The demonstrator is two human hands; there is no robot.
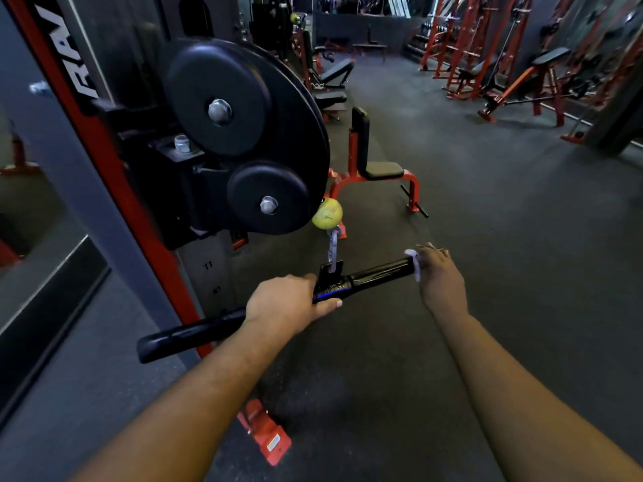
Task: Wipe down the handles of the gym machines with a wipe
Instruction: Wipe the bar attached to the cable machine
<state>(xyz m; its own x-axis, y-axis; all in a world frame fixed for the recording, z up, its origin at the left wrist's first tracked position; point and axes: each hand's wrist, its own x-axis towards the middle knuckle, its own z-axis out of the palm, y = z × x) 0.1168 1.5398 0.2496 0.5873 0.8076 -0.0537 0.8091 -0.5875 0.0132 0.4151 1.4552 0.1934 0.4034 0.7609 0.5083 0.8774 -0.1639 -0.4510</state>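
Left hand gripping bar handle, wipe under right fingers

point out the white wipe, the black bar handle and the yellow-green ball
white wipe [414, 264], head view, on the fold at the bar's right end
black bar handle [379, 274], head view, on its glossy right grip
yellow-green ball [327, 213], head view, on its centre
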